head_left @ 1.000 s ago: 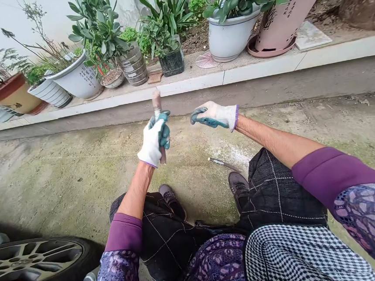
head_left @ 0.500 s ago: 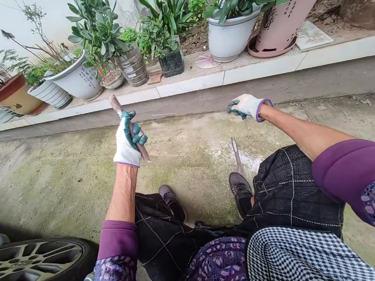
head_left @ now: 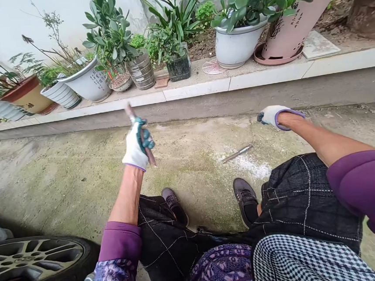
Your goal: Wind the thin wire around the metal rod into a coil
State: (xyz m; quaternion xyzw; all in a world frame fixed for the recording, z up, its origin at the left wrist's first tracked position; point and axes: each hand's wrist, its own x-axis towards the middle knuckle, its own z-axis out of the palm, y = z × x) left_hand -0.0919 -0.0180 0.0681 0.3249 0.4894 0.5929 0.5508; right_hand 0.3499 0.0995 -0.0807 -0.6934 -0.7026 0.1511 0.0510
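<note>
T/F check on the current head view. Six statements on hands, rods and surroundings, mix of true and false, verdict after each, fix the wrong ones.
1. The left hand is closed around a short rod. True.
2. The right hand grips the second rod. False: the right hand is apart from the second rod, which touches neither hand.
3. Both hands wear white gloves with teal on the fingers. True.
4. The wheel is at the right edge of the picture. False: the wheel is at lower left.
5. The pink pot stands in a saucer. True.
6. The row of pots stands between the shoes. False: the row of pots stands on the ledge.
</note>
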